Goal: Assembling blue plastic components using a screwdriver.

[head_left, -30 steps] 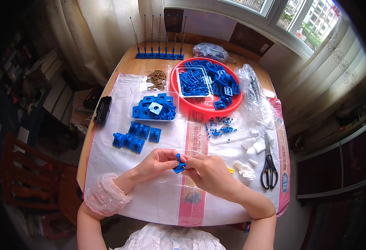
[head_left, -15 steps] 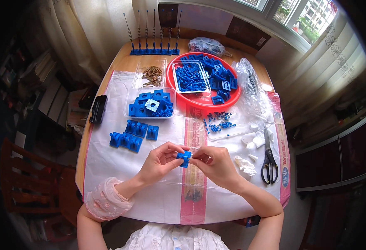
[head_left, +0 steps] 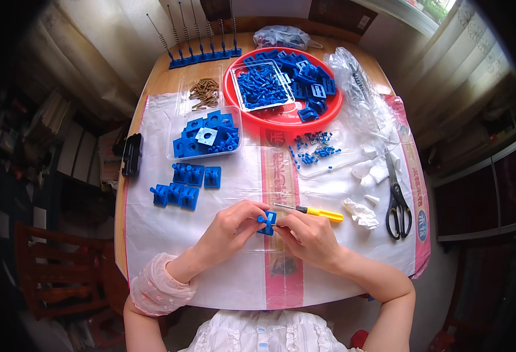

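Observation:
Over the middle of the white sheet, my left hand [head_left: 234,226] pinches a small blue plastic square plate piece [head_left: 269,224] with a round knob on its left side. At its right side, the fingertips of my right hand [head_left: 312,236] are closed on a thin metal pin-like piece [head_left: 274,225], mostly hidden by the fingers. Just beyond the right hand lies a screwdriver [head_left: 325,215] with a yellow handle, its shaft toward the left. Several assembled blue plate pieces [head_left: 181,196] stand on the sheet, left of and beyond my left hand.
A clear box [head_left: 176,154] holds blue plates; a tray beyond it holds brass-coloured screws [head_left: 204,94]. A red basin [head_left: 258,121] carries blue parts. Small blue bits [head_left: 316,154], crumpled tissue [head_left: 361,213] and black-handled scissors [head_left: 398,214] lie right. Blue-based spring rods [head_left: 205,57] stand far left.
The view has shifted, with the far things higher up in it. The yellow screwdriver now shows beyond my right hand. Both hands still hold the blue piece between them.

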### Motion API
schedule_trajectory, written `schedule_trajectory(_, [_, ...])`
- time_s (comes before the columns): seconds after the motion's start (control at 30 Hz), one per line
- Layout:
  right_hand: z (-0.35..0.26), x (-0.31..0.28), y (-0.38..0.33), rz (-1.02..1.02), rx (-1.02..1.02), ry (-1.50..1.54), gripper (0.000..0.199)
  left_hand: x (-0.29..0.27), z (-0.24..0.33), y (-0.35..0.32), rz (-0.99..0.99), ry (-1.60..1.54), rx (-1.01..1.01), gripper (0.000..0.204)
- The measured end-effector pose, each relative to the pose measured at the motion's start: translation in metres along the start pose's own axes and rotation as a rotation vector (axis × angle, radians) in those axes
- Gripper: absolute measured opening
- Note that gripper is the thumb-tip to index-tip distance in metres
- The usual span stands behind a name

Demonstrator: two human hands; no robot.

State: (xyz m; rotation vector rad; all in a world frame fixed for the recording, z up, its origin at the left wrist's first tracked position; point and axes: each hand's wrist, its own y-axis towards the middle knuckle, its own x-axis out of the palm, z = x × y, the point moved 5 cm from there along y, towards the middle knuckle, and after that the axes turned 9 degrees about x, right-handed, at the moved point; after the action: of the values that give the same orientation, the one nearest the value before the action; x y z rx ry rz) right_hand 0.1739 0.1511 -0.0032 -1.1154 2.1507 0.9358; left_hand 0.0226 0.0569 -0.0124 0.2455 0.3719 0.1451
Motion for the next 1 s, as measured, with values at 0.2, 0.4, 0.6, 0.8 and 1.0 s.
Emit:
schedule_trajectory(0.2, [-0.001,-0.013,0.001,0.083,0.007,0.154,0.011,0.003,-0.013,-0.002,0.059,-0.356,-0.120,0.012])
schedule_trajectory(0.4, [-0.009,-0.028,-0.001,0.189,-0.041,0.309,0.016,-0.001,-0.021,-0.001,0.004,-0.675,-0.126,0.013])
schedule_trajectory(0.6, [-0.027,-0.022,-0.006,0.052,-0.157,0.388,0.020,0.001,-0.014,-0.001,0.014,-0.803,-0.070,0.012])
schedule_trajectory(0.8, [-0.036,-0.012,-0.011,0.026,-0.264,0.331,0.017,0.011,-0.010,-0.004,-0.042,-0.863,-0.115,0.013])
schedule_trajectory(1.0, [-0.035,-0.010,-0.013,0.049,-0.310,0.222,0.016,0.013,-0.013,-0.004,-0.068,-0.817,-0.104,0.014])
